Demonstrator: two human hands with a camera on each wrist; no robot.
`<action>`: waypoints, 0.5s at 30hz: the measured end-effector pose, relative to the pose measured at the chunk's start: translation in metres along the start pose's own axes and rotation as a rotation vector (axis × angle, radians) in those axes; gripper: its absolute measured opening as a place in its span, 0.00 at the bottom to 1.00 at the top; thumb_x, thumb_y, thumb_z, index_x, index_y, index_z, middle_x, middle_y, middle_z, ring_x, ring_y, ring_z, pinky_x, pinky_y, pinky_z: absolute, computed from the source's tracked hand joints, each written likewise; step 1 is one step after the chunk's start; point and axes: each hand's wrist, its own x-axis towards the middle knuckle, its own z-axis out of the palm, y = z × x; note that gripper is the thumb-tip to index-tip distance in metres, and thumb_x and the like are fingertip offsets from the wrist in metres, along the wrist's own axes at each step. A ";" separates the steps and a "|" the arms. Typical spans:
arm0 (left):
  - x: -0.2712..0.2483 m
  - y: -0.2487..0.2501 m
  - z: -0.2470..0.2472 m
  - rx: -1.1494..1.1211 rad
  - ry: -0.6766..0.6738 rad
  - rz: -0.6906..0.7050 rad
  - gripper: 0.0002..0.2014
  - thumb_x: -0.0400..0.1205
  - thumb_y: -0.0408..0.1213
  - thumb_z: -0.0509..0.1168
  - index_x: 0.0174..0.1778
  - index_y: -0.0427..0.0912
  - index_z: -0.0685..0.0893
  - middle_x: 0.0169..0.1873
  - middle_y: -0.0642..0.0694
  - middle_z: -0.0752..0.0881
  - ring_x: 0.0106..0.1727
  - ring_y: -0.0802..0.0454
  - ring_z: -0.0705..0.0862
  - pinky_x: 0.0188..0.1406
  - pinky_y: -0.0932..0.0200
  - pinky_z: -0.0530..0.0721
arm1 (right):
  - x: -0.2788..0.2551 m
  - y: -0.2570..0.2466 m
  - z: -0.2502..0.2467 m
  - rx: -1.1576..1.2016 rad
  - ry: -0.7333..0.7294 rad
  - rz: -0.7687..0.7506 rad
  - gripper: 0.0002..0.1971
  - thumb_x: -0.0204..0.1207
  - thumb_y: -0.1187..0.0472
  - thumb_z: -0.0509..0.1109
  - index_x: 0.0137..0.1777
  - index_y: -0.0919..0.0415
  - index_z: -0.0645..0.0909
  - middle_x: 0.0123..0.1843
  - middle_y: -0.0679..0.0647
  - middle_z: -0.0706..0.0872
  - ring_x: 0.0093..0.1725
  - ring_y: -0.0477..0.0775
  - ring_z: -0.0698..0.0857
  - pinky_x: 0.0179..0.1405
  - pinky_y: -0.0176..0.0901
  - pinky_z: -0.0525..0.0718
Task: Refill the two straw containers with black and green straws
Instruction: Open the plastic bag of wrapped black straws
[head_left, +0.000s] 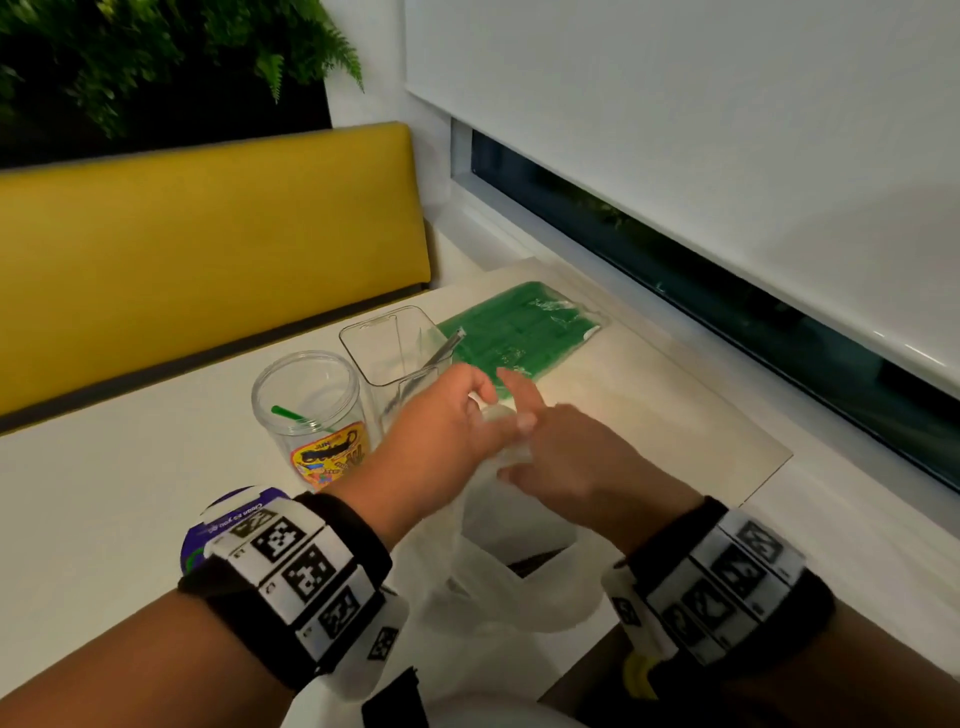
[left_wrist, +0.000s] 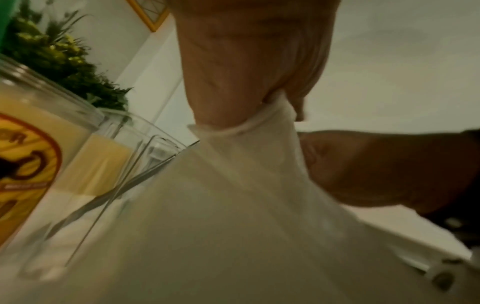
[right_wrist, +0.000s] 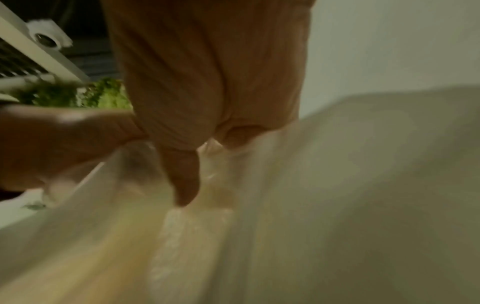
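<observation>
A white plastic bag (head_left: 498, 577) lies on the table in front of me, and something dark shows through a fold in it. My left hand (head_left: 480, 402) pinches the bag's twisted neck (left_wrist: 249, 131) from the left. My right hand (head_left: 519, 441) grips the same neck from the right, index finger raised; its thumb (right_wrist: 183, 176) presses into the plastic. A round clear jar (head_left: 311, 410) with a yellow label holds one green straw (head_left: 291, 415). Behind it a square clear container (head_left: 400, 348) holds one dark straw. A sealed pack of green straws (head_left: 524, 332) lies flat beyond my hands.
A purple-lidded tub (head_left: 200, 540) sits partly hidden under my left wrist. A yellow bench back (head_left: 208, 234) runs along the table's far left edge. The window sill and blind (head_left: 727, 156) border the right side. Both wrist views are blurred.
</observation>
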 end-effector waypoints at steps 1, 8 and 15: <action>-0.003 -0.002 0.000 0.006 -0.036 -0.017 0.25 0.70 0.52 0.80 0.55 0.56 0.74 0.34 0.51 0.79 0.31 0.58 0.76 0.32 0.62 0.75 | 0.005 0.005 0.003 0.127 -0.005 0.054 0.37 0.80 0.57 0.67 0.84 0.56 0.50 0.55 0.58 0.88 0.52 0.58 0.86 0.51 0.50 0.81; -0.012 -0.047 0.013 0.520 -0.312 -0.171 0.39 0.72 0.39 0.78 0.73 0.45 0.61 0.38 0.53 0.77 0.39 0.51 0.79 0.31 0.62 0.74 | 0.020 0.014 0.007 0.731 -0.024 0.397 0.22 0.76 0.63 0.61 0.69 0.49 0.72 0.39 0.57 0.88 0.34 0.53 0.84 0.30 0.43 0.78; 0.001 -0.079 0.002 -0.089 -0.227 -0.464 0.22 0.66 0.42 0.73 0.57 0.47 0.86 0.47 0.41 0.91 0.49 0.40 0.90 0.46 0.39 0.91 | -0.004 0.011 0.028 -0.246 0.476 -0.509 0.25 0.75 0.46 0.72 0.69 0.57 0.76 0.74 0.62 0.74 0.78 0.61 0.69 0.80 0.63 0.61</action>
